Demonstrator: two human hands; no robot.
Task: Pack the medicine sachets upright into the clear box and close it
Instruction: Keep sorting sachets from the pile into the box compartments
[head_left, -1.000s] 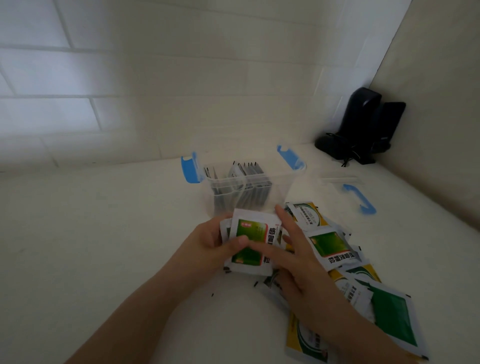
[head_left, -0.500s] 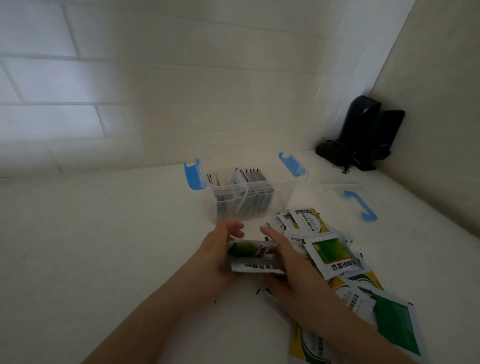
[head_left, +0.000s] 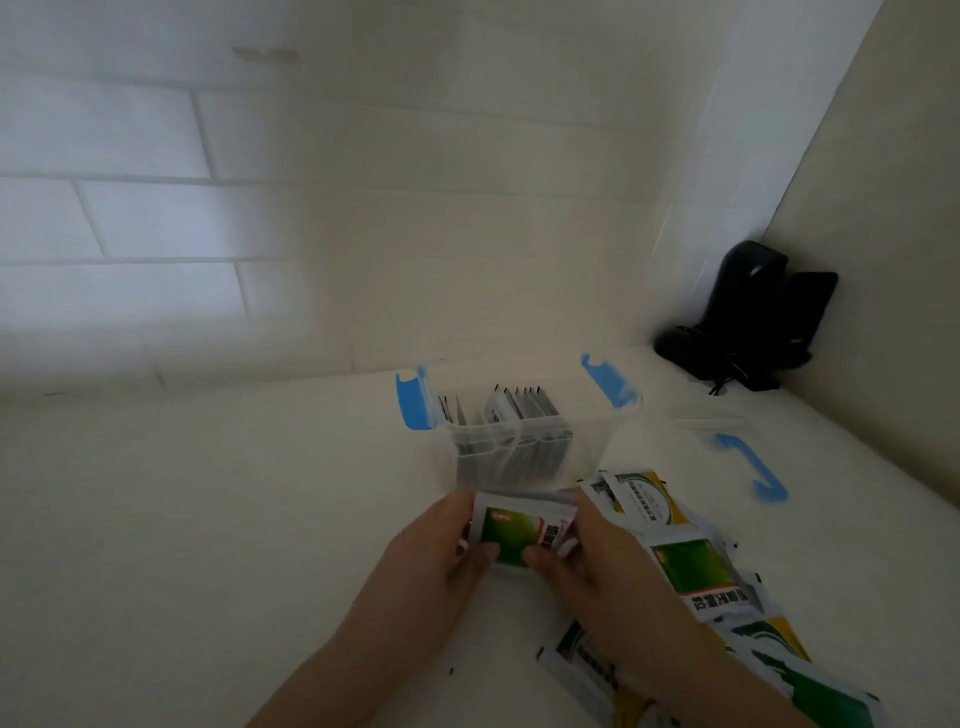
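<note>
Both hands hold a small stack of green-and-white medicine sachets (head_left: 511, 532) upright, just in front of the clear box (head_left: 587, 441). My left hand (head_left: 441, 551) grips the stack's left edge and my right hand (head_left: 582, 556) grips its right edge. The box stands open, its blue latches (head_left: 413, 397) flipped out, with several sachets standing upright inside (head_left: 519, 410). A loose pile of sachets (head_left: 691, 561) lies on the table to the right of my right hand.
The clear lid with a blue handle (head_left: 753, 467) lies flat to the right of the box. A black device with a cable (head_left: 748, 317) sits in the far right corner. A tiled wall rises behind the white table.
The stack was tipped flat between my hands half a second ago and now stands face up towards me. Both hands moved a little closer to the box.
</note>
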